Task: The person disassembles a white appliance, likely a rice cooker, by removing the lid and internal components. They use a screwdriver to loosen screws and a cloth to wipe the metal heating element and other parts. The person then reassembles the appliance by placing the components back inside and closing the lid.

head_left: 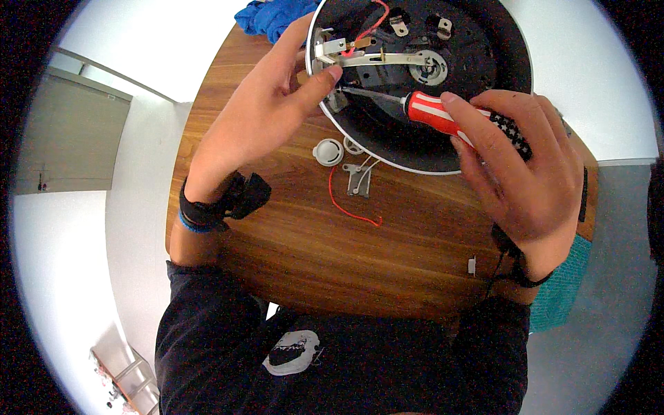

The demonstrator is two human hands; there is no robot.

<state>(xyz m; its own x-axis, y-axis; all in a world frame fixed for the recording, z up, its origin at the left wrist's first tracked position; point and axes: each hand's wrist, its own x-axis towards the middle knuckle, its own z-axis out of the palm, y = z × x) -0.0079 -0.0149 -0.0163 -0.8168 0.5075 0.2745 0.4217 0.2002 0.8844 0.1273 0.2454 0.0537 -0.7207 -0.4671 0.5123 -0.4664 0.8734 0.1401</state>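
My right hand (529, 155) grips a screwdriver (432, 113) with a red, white and black handle. Its shaft points left into a round appliance housing (401, 149), black inside with a white rim. The tip is beside a metal bracket near the left wall; whether it sits in a screw I cannot make out. My left hand (270, 104) clasps the housing's left rim, the thumb inside by the bracket and the fingers hidden behind the wall. Across the housing's bottom runs a pale lever (387, 59), and a red wire (373, 26) curves above it.
On the wooden table (297, 256), just below the housing, lie a round white part (328, 152), a metal plate with wires (357, 181) and a loose red wire (339, 200). A small pale piece (472, 265) lies nearer me. Blue cloth (273, 19) is bunched at the far left.
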